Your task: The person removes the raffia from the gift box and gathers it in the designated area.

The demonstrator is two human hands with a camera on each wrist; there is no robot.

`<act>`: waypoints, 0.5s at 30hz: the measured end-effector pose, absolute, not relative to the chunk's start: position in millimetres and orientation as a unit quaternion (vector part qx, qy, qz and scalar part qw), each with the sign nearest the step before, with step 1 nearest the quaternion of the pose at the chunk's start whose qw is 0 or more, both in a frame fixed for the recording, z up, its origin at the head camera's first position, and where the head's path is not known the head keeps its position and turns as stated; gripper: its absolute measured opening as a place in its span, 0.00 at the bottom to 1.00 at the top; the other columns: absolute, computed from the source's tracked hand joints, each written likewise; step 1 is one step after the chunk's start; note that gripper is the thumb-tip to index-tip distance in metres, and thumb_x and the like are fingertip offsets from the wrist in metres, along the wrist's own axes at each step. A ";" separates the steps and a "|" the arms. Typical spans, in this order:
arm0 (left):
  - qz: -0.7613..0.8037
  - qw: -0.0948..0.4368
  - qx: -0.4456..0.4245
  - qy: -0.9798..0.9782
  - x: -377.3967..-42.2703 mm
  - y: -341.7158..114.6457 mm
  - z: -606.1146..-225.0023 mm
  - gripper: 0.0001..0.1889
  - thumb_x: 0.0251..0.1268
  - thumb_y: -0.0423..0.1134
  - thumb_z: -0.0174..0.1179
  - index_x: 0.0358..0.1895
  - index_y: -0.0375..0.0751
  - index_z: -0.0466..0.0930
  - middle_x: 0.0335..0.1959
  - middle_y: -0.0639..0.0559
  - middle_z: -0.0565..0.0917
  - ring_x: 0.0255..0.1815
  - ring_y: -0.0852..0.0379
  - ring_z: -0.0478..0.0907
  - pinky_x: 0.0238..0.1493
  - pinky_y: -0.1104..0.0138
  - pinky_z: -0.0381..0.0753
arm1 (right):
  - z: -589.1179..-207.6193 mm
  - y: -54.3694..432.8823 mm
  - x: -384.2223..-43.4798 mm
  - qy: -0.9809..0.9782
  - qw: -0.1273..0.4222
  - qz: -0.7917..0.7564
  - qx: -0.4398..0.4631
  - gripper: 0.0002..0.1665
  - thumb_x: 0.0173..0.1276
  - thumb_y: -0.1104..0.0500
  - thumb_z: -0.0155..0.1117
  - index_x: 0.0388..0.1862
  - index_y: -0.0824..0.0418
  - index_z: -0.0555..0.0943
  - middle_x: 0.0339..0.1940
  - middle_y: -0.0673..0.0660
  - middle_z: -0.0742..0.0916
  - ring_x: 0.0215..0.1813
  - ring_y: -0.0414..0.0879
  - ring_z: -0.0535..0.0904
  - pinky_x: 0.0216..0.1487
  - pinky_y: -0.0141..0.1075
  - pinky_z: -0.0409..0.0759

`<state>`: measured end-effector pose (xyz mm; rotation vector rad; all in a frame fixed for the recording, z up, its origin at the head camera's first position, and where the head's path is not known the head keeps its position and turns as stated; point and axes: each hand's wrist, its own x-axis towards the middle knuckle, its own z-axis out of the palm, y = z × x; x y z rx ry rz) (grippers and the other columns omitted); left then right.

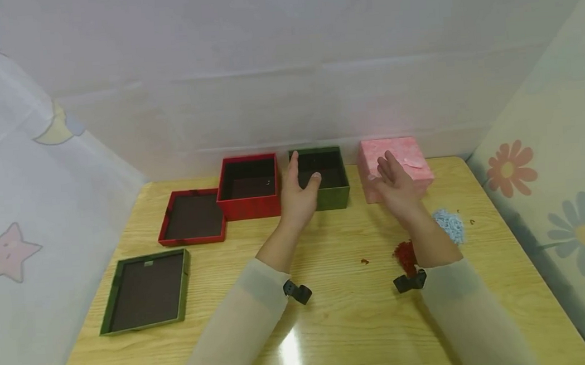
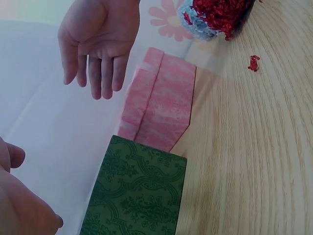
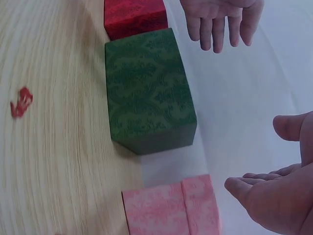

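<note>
My left hand is held up in front of the green box, its fingers extended and nothing in them. That box is without its lid and dark inside. Over the near side of the closed pink box hovers my right hand, also holding nothing, with fingers loosely straight. In the right wrist view both palms face each other in the air, the left hand beyond the green box. The open red box stands just left of the green one, with a tiny scrap inside.
A red lid and a green lid lie inside-up at the left. Red shredded paper and pale blue shredded paper sit by the right forearm. A small red scrap lies mid-table. White cloth hangs behind the boxes.
</note>
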<state>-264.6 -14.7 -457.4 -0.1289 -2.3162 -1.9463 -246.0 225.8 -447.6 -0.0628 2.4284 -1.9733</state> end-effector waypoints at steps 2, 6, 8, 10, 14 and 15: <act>-0.651 0.060 -0.060 -0.755 -266.0 -12.3 -457.0 0.39 0.79 0.45 0.59 0.85 0.64 0.48 0.86 0.53 0.49 0.84 0.53 0.46 0.83 0.50 0.53 | -446.6 231.5 -244.9 0.783 -0.001 -0.622 -0.014 0.52 0.79 0.53 0.60 0.88 0.50 0.38 0.87 0.52 0.54 0.85 0.48 0.50 0.83 0.46 0.54; -0.662 0.061 -0.086 -0.742 -269.1 -5.6 -460.9 0.40 0.78 0.41 0.60 0.85 0.57 0.49 0.85 0.51 0.51 0.84 0.55 0.48 0.82 0.58 0.56 | -445.5 245.5 -243.4 0.802 -0.022 -0.596 -0.003 0.52 0.79 0.45 0.62 0.88 0.49 0.42 0.86 0.50 0.57 0.85 0.48 0.53 0.82 0.47 0.57; -0.661 0.059 -0.091 -0.742 -270.6 -1.5 -465.0 0.40 0.77 0.40 0.60 0.85 0.55 0.50 0.85 0.50 0.52 0.84 0.56 0.50 0.81 0.60 0.59 | -445.5 253.4 -242.5 0.809 -0.034 -0.587 0.004 0.51 0.78 0.43 0.62 0.88 0.50 0.45 0.86 0.50 0.58 0.84 0.50 0.54 0.82 0.49 0.59; -0.659 0.054 -0.092 -0.745 -271.4 3.0 -469.0 0.40 0.77 0.39 0.61 0.85 0.54 0.51 0.85 0.50 0.53 0.83 0.56 0.52 0.80 0.60 0.60 | -444.9 260.6 -240.6 0.814 -0.044 -0.580 0.013 0.50 0.79 0.44 0.61 0.88 0.50 0.46 0.86 0.52 0.59 0.84 0.53 0.55 0.81 0.51 0.60; -0.660 0.040 -0.099 -0.743 -272.7 14.6 -475.8 0.39 0.77 0.39 0.61 0.85 0.54 0.53 0.84 0.49 0.55 0.82 0.55 0.55 0.80 0.59 0.62 | -444.6 275.5 -237.8 0.812 -0.057 -0.580 0.038 0.48 0.80 0.46 0.61 0.88 0.52 0.48 0.85 0.54 0.60 0.84 0.57 0.55 0.81 0.53 0.59; -0.661 0.036 -0.101 -0.743 -273.0 17.9 -476.8 0.38 0.77 0.39 0.61 0.85 0.54 0.54 0.84 0.49 0.56 0.82 0.55 0.55 0.80 0.60 0.62 | -444.8 279.2 -237.1 0.813 -0.061 -0.577 0.045 0.48 0.80 0.46 0.61 0.88 0.52 0.48 0.85 0.55 0.60 0.84 0.57 0.55 0.81 0.53 0.59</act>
